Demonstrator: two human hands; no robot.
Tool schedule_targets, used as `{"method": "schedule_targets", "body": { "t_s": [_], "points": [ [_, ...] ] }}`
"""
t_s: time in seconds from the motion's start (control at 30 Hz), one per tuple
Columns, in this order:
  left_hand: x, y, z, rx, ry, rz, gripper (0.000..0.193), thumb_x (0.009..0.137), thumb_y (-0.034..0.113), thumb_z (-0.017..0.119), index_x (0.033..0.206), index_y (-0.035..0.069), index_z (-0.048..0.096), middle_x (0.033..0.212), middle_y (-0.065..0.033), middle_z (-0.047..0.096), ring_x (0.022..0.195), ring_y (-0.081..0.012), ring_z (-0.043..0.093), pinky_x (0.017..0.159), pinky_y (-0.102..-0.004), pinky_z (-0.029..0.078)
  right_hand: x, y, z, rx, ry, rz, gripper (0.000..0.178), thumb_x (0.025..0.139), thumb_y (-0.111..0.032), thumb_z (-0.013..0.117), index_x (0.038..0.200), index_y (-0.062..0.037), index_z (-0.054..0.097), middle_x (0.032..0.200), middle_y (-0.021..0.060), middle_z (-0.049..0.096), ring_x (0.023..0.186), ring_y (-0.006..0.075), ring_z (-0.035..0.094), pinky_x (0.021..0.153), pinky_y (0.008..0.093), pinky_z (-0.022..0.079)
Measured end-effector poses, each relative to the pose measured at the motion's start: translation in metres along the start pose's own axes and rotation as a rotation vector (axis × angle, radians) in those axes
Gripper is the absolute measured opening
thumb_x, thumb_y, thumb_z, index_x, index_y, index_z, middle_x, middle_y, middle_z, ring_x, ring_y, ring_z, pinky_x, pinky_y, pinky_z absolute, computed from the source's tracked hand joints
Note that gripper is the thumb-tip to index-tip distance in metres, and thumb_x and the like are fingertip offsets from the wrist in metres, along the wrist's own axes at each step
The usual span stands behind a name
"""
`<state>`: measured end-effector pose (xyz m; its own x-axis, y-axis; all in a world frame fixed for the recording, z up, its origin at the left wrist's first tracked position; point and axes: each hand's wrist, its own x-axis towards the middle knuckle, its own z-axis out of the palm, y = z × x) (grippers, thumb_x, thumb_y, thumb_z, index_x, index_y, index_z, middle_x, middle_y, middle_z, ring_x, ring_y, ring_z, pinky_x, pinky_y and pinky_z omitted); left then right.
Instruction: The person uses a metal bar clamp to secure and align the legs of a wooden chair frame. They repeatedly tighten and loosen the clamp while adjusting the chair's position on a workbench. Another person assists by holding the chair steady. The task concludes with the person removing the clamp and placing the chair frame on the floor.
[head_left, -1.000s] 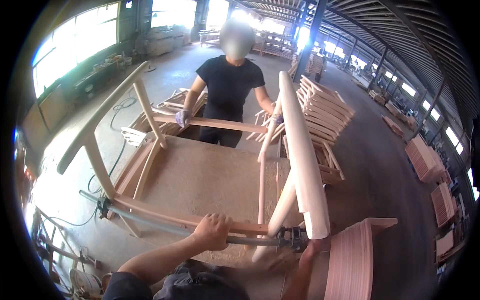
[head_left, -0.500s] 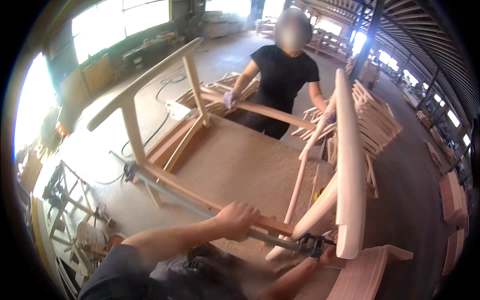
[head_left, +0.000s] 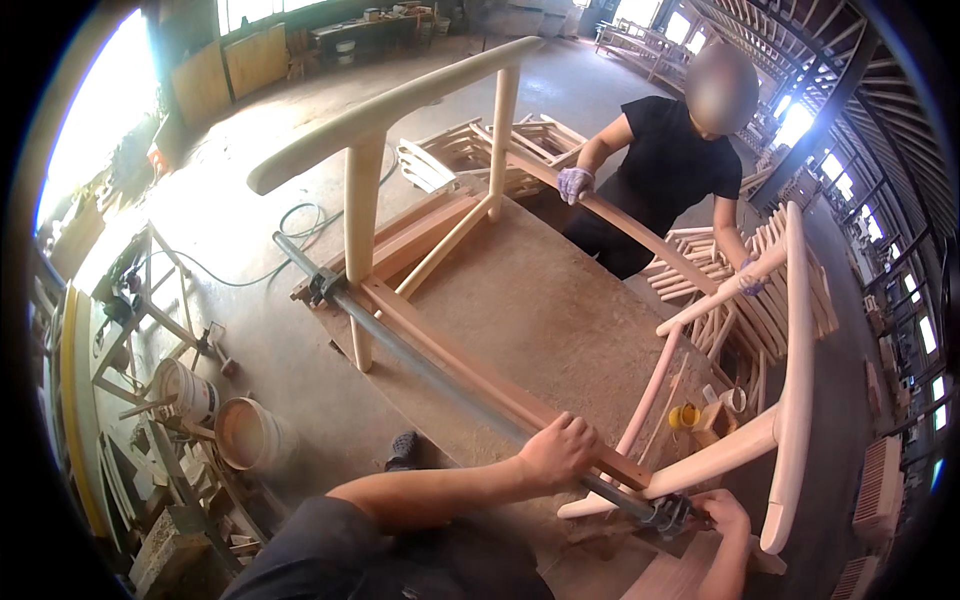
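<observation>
A wooden chair frame stands on the workbench (head_left: pixel 480 290), with one pale side frame (head_left: pixel 365 210) at left and another (head_left: pixel 790 430) at right. A near rail (head_left: pixel 470 359) joins them, and a long metal pipe clamp (head_left: pixel 420 360) lies along it. My left hand (head_left: pixel 562 455) is closed over the rail and pipe near their right end. My right hand (head_left: pixel 722 512) is closed at the clamp's screw end, beside the right leg; its fingertips are partly hidden. Opposite me, a person in purple-and-white gloves holds the far rail (head_left: pixel 640 235) and the right side frame.
Stacked wooden chair parts (head_left: pixel 790 300) stand at right behind the frame. A yellow cup-like object (head_left: pixel 684 416) and a wooden block (head_left: pixel 713 424) sit on the bench. At lower left are a bucket (head_left: pixel 188 390), another tub (head_left: pixel 250 435) and wood scraps. A green hose (head_left: pixel 300 215) lies on the floor.
My view has shifted, so the scene sits differently in the picture. My hands stay at the same rail and clamp end, and the other person still holds the far rail.
</observation>
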<state>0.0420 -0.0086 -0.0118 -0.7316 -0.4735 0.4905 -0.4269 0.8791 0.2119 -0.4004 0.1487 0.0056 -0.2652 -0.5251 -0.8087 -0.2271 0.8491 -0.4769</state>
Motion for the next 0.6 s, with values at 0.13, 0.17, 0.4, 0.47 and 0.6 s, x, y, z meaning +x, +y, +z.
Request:
{"method": "schedule_targets", "body": {
  "t_s": [0.13,0.17,0.4,0.47,0.6],
  "points": [
    [-0.003,-0.002,0.000,0.010,-0.068,-0.047,0.029,0.075,0.026,0.067,0.098,0.008,0.067,0.095,-0.0054,0.062,0.094,-0.0238,0.057,0.085,-0.0358,0.043,0.031,-0.056,0.023,-0.491,0.148,0.248,0.033,0.094,-0.018,0.067,0.118,0.0058,0.067,0.102,0.0120,0.069,0.089,0.0194,0.067,0.072,0.0319,0.057],
    [-0.004,-0.001,0.001,0.007,-0.093,-0.054,0.033,0.073,0.028,0.067,0.100,0.008,0.066,0.096,-0.0055,0.062,0.095,-0.0236,0.057,0.086,-0.0356,0.042,0.040,-0.053,0.024,-0.570,0.202,0.226,0.033,0.094,-0.018,0.067,0.117,0.0056,0.067,0.102,0.0118,0.069,0.089,0.0196,0.067,0.073,0.0321,0.056],
    [0.002,-0.001,0.008,-0.088,-0.218,-0.103,0.028,0.087,0.029,0.061,0.111,0.016,0.068,0.107,-0.0026,0.067,0.098,-0.0237,0.061,0.084,-0.0396,0.045,0.065,-0.011,0.016,-0.511,0.582,-0.183,0.033,0.093,-0.023,0.071,0.113,0.0038,0.068,0.099,0.0102,0.072,0.089,0.0210,0.067,0.081,0.0334,0.053],
    [0.002,-0.004,-0.006,-0.120,-0.175,-0.139,0.035,0.084,0.021,0.059,0.116,0.011,0.068,0.109,-0.0063,0.067,0.103,-0.0263,0.061,0.092,-0.0412,0.046,0.052,0.003,0.024,-0.286,0.723,-0.452,0.033,0.093,-0.024,0.072,0.112,0.0032,0.069,0.098,0.0098,0.073,0.090,0.0214,0.067,0.083,0.0338,0.052],
    [0.010,-0.002,-0.009,-0.027,-0.247,-0.116,0.048,0.071,0.013,0.064,0.118,0.004,0.065,0.109,-0.0107,0.066,0.106,-0.0313,0.060,0.095,-0.0427,0.047,0.022,0.002,0.064,-0.038,1.168,-0.813,0.041,0.096,-0.036,0.072,0.082,0.0007,0.059,0.072,0.0052,0.052,0.069,0.0152,0.048,0.066,0.0335,0.044]
  ]
}}
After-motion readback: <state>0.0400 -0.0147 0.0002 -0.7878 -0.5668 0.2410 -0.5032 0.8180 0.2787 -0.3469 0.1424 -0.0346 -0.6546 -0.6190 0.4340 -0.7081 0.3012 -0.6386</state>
